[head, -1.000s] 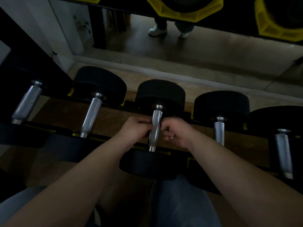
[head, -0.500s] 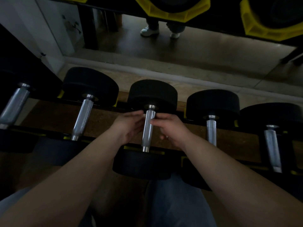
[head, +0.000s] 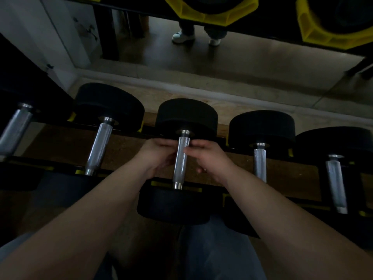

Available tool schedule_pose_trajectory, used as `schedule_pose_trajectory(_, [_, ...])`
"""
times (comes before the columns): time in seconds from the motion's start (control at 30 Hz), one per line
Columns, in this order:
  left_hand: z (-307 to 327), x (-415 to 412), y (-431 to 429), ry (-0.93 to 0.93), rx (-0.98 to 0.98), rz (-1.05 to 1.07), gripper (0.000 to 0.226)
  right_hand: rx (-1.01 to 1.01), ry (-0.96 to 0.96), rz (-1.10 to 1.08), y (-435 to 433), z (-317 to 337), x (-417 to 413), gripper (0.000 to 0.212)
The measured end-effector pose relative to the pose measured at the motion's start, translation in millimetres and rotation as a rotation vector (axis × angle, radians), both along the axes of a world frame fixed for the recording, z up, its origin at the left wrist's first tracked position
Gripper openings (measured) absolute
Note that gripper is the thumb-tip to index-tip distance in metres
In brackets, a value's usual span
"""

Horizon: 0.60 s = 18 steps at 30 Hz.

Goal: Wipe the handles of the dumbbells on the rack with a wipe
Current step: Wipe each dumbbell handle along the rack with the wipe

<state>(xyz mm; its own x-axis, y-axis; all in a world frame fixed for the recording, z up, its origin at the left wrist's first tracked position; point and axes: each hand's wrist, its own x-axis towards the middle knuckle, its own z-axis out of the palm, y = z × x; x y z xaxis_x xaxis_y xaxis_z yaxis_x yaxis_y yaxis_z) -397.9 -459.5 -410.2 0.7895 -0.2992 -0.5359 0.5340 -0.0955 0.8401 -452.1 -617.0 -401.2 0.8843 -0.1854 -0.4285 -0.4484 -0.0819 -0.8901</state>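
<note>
Handle (head: pixel 181 162) between left hand (head: pixel 159 156) and right hand (head: pixel 207 158), neighbouring dumbbells (head: pixel 100 146) close alongside.

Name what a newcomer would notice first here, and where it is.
The left hand and right hand touch, from either side, the silver handle of the middle dumbbell, centre frame. More black dumbbells sit in a row to its left and right. Bright yellow cradles stand out along the top edge.

Black round-headed dumbbells (head: pixel 186 118) lie side by side on the rack (head: pixel 60 165), chrome handles (head: pixel 180 164) running front to back
</note>
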Motion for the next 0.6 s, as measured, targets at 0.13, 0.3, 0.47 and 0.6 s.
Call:
schedule_pose_trajectory(0.13, [3.7,-1.8,6.4,0.052,-0.144,0.082,0.021,-0.019,0.011,0.023,-2.5,-5.5,2.4,0.036])
schedule_pose_trajectory(0.3, [11.1,-7.0,34.4,0.008,0.077,-0.406,0.022,-0.001,0.002,-0.043,-0.6,-15.0,5.2,0.049])
schedule_pose_trajectory(0.47, [10.1,-12.5,11.0,-0.315,0.217,-0.193,0.003,0.001,-0.001,-0.023,-0.2,-15.4,5.5,0.049])
schedule_pose_trajectory(0.6, [16.1,4.3,-3.8,-0.625,0.390,-0.164,0.008,-0.046,0.023,-0.012,2.4,-12.4,5.7,0.043])
